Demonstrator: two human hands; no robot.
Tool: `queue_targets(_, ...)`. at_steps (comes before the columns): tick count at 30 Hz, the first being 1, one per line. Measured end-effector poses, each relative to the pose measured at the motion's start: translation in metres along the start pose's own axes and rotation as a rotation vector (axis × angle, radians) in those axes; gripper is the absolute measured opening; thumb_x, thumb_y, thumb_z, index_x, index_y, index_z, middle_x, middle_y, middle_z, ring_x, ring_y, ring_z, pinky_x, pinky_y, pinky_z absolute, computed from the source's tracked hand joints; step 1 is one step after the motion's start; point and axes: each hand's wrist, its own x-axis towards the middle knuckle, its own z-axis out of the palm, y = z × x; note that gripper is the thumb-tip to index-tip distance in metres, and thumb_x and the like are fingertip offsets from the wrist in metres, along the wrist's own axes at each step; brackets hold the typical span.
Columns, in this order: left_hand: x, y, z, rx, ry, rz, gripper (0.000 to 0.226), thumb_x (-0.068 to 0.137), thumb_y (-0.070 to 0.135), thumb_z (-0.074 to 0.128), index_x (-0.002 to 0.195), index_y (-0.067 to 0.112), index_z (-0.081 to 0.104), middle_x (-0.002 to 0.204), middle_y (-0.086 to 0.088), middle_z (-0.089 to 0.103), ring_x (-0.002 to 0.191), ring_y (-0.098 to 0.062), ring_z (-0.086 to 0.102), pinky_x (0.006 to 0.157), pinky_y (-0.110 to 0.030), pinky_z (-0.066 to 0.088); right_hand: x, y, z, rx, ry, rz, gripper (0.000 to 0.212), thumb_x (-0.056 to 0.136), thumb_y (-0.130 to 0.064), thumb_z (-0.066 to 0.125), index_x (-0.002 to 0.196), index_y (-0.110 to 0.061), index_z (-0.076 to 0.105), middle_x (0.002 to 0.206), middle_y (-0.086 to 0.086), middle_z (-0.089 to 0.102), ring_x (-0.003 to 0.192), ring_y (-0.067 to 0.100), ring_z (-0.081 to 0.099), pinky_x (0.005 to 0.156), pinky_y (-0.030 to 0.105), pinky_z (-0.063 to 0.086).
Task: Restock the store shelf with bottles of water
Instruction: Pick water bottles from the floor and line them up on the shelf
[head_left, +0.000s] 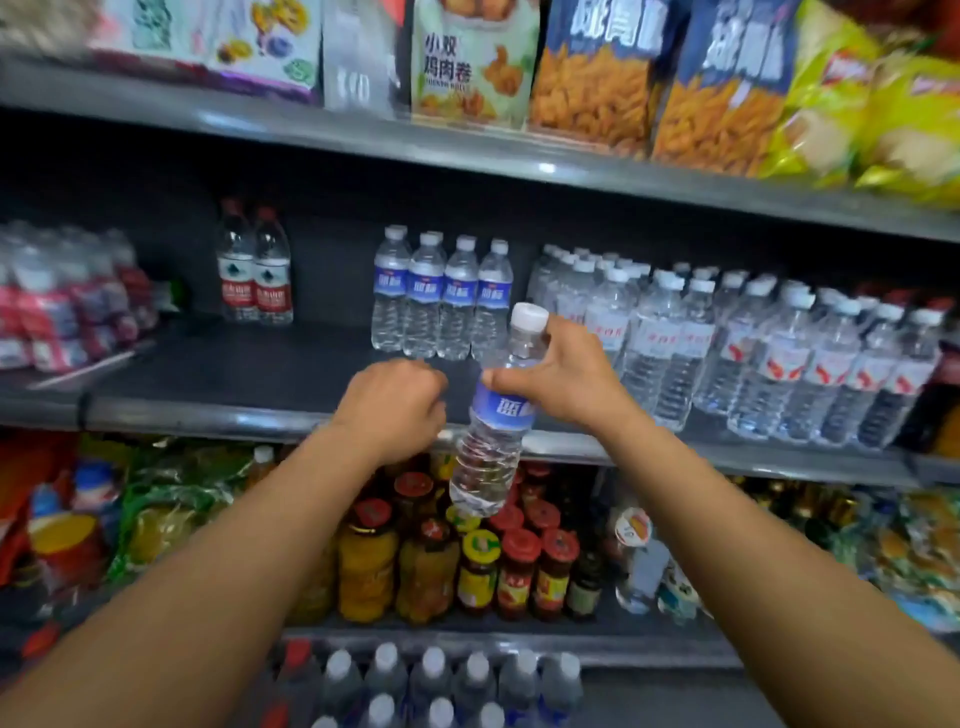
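My right hand (563, 376) grips a clear water bottle (491, 452) with a blue label and white cap near its shoulder, holding it tilted in front of the middle shelf's edge (208, 415). My left hand (392, 402) hovers just left of the bottle with fingers curled and nothing in it. A row of several matching blue-label bottles (441, 296) stands at the back of the dark shelf, directly behind the held bottle. Bare shelf lies in front of and left of that row.
Two red-label bottles (254, 267) stand at back left, wrapped packs (67, 301) at far left. White-label bottles (753, 358) crowd the right. Snack bags (597, 78) fill the shelf above; jars (467, 561) fill the one below. A pack of capped bottles (441, 686) sits at the bottom.
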Motion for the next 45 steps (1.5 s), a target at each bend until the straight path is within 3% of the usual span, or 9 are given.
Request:
queue_targets(3, 0.045, -0.015, -0.004, 0.011, 0.050, 0.017, 0.027, 0.093, 0.031, 0.045, 0.107, 0.016, 0.062, 0.110, -0.004, 0.062, 0.103, -0.029, 0.058, 0.072, -0.036, 0.044, 0.052, -0.006, -0.009, 0.001, 0.053, -0.031, 0.039, 0.065, -0.031, 0.086, 0.092, -0.017, 0.060, 0.079, -0.007, 0.063, 0.066, 0.003, 0.057, 0.054, 0.021, 0.042)
queue_targets(8, 0.099, -0.034, 0.011, 0.015, 0.071, 0.024, 0.022, 0.092, 0.029, 0.045, 0.097, 0.016, 0.062, 0.102, -0.005, 0.063, 0.092, -0.028, 0.058, 0.065, -0.032, 0.038, 0.132, 0.011, 0.005, -0.060, 0.113, -0.045, 0.043, 0.069, -0.030, 0.084, 0.086, -0.016, 0.048, 0.079, -0.004, 0.053, 0.063, 0.005, 0.049, 0.050, 0.021, 0.034)
queue_targets(13, 0.133, -0.056, 0.045, 0.015, 0.035, 0.024, 0.022, 0.093, 0.029, 0.045, 0.102, 0.017, 0.062, 0.104, -0.003, 0.062, 0.094, -0.024, 0.059, 0.067, -0.032, 0.041, 0.198, 0.051, 0.035, -0.165, 0.113, -0.016, 0.052, 0.068, -0.035, 0.084, 0.102, -0.009, 0.054, 0.096, 0.006, 0.063, 0.085, 0.021, 0.062, 0.072, 0.038, 0.054)
queue_targets(18, 0.150, -0.068, 0.076, -0.001, -0.020, 0.026, 0.019, 0.095, 0.028, 0.045, 0.097, 0.016, 0.059, 0.104, -0.003, 0.061, 0.095, -0.025, 0.058, 0.069, -0.032, 0.041, 0.239, 0.075, 0.053, -0.220, 0.075, 0.061, 0.056, 0.074, -0.033, 0.082, 0.112, -0.006, 0.051, 0.106, 0.007, 0.057, 0.090, 0.023, 0.056, 0.071, 0.030, 0.042)
queue_targets(23, 0.165, -0.074, 0.096, -0.032, -0.034, 0.056, 0.024, 0.094, 0.030, 0.046, 0.104, 0.014, 0.061, 0.108, -0.003, 0.062, 0.098, -0.025, 0.059, 0.077, -0.036, 0.050, 0.268, 0.094, 0.064, -0.246, 0.064, 0.092, 0.059, 0.071, -0.034, 0.084, 0.114, -0.007, 0.054, 0.112, 0.008, 0.061, 0.101, 0.026, 0.060, 0.084, 0.036, 0.051)
queue_targets(29, 0.178, -0.076, 0.112, -0.039, -0.033, 0.081, 0.027, 0.094, 0.029, 0.046, 0.109, 0.015, 0.062, 0.114, -0.002, 0.061, 0.103, -0.024, 0.058, 0.078, -0.035, 0.048, 0.283, 0.102, 0.066, -0.257, 0.078, 0.121, 0.063, 0.069, -0.039, 0.084, 0.114, -0.008, 0.054, 0.114, 0.010, 0.061, 0.101, 0.027, 0.060, 0.087, 0.039, 0.052)
queue_targets(35, 0.179, -0.074, 0.118, -0.054, -0.033, 0.090, 0.023, 0.094, 0.029, 0.044, 0.099, 0.014, 0.061, 0.110, -0.002, 0.060, 0.099, -0.023, 0.058, 0.076, -0.034, 0.047, 0.285, 0.100, 0.069, -0.262, 0.071, 0.143, 0.078, 0.071, -0.039, 0.083, 0.130, -0.005, 0.046, 0.133, 0.013, 0.052, 0.119, 0.031, 0.053, 0.098, 0.040, 0.048)
queue_targets(41, 0.170, -0.077, 0.115, -0.054, -0.060, 0.103, 0.024, 0.095, 0.029, 0.043, 0.104, 0.015, 0.061, 0.112, 0.000, 0.060, 0.102, -0.022, 0.057, 0.079, -0.034, 0.048, 0.285, 0.098, 0.072, -0.253, 0.074, 0.167, 0.083, 0.070, -0.038, 0.083, 0.134, -0.005, 0.042, 0.137, 0.014, 0.049, 0.124, 0.032, 0.050, 0.101, 0.040, 0.045)
queue_targets(45, 0.167, -0.081, 0.110, -0.047, -0.073, 0.081, 0.026, 0.094, 0.030, 0.044, 0.108, 0.016, 0.062, 0.113, 0.000, 0.060, 0.102, -0.023, 0.058, 0.080, -0.036, 0.051, 0.282, 0.096, 0.070, -0.269, 0.031, 0.191, 0.094, 0.073, -0.037, 0.081, 0.145, -0.005, 0.029, 0.145, 0.016, 0.042, 0.133, 0.034, 0.041, 0.107, 0.041, 0.039)
